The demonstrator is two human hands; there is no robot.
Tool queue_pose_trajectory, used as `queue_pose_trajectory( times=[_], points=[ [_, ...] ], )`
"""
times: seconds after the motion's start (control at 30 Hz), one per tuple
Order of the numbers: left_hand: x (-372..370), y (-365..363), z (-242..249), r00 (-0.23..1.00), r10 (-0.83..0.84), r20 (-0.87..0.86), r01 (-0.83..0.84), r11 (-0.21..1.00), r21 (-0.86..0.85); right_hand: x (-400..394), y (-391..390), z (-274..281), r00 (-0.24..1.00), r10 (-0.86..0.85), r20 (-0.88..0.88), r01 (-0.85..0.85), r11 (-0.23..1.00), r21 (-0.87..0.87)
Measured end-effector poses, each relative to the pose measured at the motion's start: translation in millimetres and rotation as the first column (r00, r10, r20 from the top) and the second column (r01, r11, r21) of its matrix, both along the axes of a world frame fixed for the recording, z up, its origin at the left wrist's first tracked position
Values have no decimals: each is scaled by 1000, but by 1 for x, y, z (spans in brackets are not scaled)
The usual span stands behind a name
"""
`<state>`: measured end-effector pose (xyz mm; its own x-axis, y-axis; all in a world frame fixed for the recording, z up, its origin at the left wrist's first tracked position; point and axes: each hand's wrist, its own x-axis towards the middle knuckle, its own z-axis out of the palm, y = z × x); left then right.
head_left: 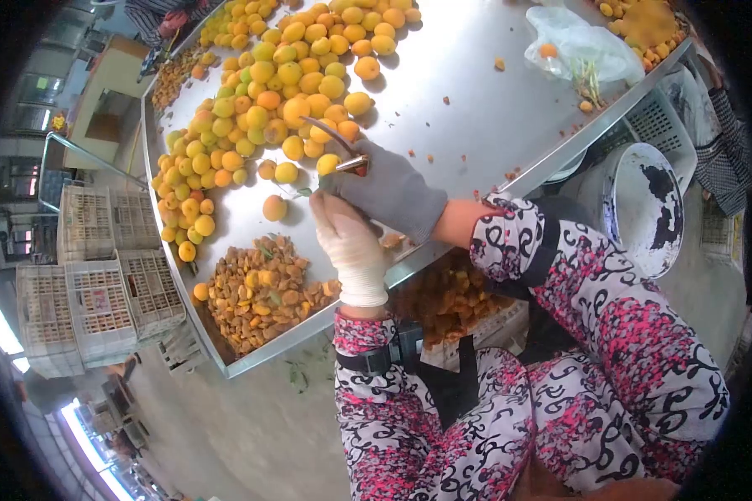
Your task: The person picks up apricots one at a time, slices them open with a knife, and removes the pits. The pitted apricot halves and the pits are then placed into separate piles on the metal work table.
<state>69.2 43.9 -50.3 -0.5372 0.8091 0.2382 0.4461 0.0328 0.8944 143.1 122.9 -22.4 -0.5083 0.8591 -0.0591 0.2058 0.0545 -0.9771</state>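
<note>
My right hand (pixel 397 188), in a grey glove, is closed round a knife (pixel 351 164) with a dark curved blade that points up and left. Just below it my left hand (pixel 349 246), in a white glove, has its fingers drawn together and touches the right hand. What sits between the left fingers, if anything, is hidden. Beyond the blade spreads a big heap of yellow-orange apricots (pixel 263 100) on a metal table (pixel 443 108). One loose apricot (pixel 275 208) lies left of my hands. Nearer the corner is a pile of brownish cut apricot pieces (pixel 263 292).
A crate of orange pieces (pixel 455 305) stands below the table edge by my knees. At right are a white basin (pixel 643 209) and a plastic bag (pixel 572 50). Stacked crates (pixel 96 292) stand at left. Another person's hand (pixel 173 22) shows at the far edge.
</note>
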Motion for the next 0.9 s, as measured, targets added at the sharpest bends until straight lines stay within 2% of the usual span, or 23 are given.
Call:
queue_pose_trajectory(
  times=[0.07, 0.1, 0.13, 0.17, 0.2, 0.23, 0.27, 0.3, 0.33, 0.43, 0.47, 0.5, 0.53, 0.57, 0.6, 0.63, 0.67, 0.73, 0.77, 0.8, 0.83, 0.87, 0.9],
  points=[
    [9, 2, 17, 973, 185, -136, -185, 983, 14, -6, 5, -8, 984, 69, -167, -117, 948, -297],
    [7, 2, 6, 969, 198, -146, -181, 976, 120, -3, 3, 8, 975, 80, -208, -140, 947, -288],
    [-11, -1, -32, 873, 245, -422, -137, 953, 269, -8, 9, -3, 980, 197, 32, -190, 872, 451],
    [0, 5, -16, 856, 277, -436, -117, 926, 358, -24, 12, -24, 974, 130, -184, -22, 869, 495],
    [-6, 4, -13, 916, 199, -349, -90, 948, 304, -10, 15, 1, 912, 255, 322, -383, 811, 442],
    [-6, 6, -19, 997, -21, 68, -10, 905, 425, -33, 13, -36, 995, 79, -56, -31, 809, 587],
    [-31, 2, -51, 984, 9, -180, 62, 921, 385, -13, 9, 1, 981, 106, -164, -70, 975, 211],
    [-12, 1, -32, 989, 127, -72, -102, 952, 289, -5, 12, 18, 994, 91, -65, -85, 993, 88],
    [-4, -2, -12, 990, 61, 127, -84, 979, 185, -2, 14, 28, 995, 94, 21, -93, 994, -49],
    [-7, -1, -7, 981, 125, 151, -157, 963, 219, 1, 17, 25, 993, 118, -32, -116, 992, 43],
    [-9, -4, -7, 996, 83, 15, -84, 985, 151, -2, 17, 14, 993, 116, -32, -114, 992, 55],
    [-10, -5, -5, 992, 32, -120, -23, 997, 71, -7, 16, 1, 989, 136, -56, -122, 972, 201],
    [-3, -2, 14, 992, 36, -122, -26, 996, 84, -6, 18, 8, 984, 161, -76, -125, 929, 347],
    [6, 0, 36, 982, 66, 177, -68, 998, 10, -2, 20, 16, 978, 190, -88, -205, 956, -212],
    [11, 4, 51, 883, 107, 457, -83, 994, -72, 1, 20, 24, 977, 194, -87, -208, 958, -196],
    [2, 3, 29, 938, -7, 346, -37, 992, 120, 3, 18, 29, 958, 241, -158, -281, 905, -319],
    [0, 1, 27, 939, -7, 343, -39, 991, 128, 5, 16, 33, 933, 274, -234, -353, 828, -436],
    [8, -3, 39, 960, -30, 277, 17, 999, 47, 9, 14, 42, 907, 268, -324, -389, 828, -403],
    [6, -5, 31, 961, -21, 276, 11, 999, 36, 12, 15, 44, 936, 268, -230, -340, 858, -384],
    [1, -6, 15, 973, -55, 222, 30, 993, 114, 12, 13, 44, 955, 263, -139, -296, 884, -361],
    [-2, -7, 7, 983, -86, 162, 54, 981, 189, 7, 14, 30, 952, 266, -149, -304, 877, -373],
    [-4, -10, 2, 985, -76, 155, 49, 984, 173, -1, 18, 8, 965, 227, -134, -244, 961, -133],
    [-2, -8, 2, 975, -111, 194, 71, 977, 201, -8, 17, -4, 973, 188, -132, -173, 978, 117]
  ],
)
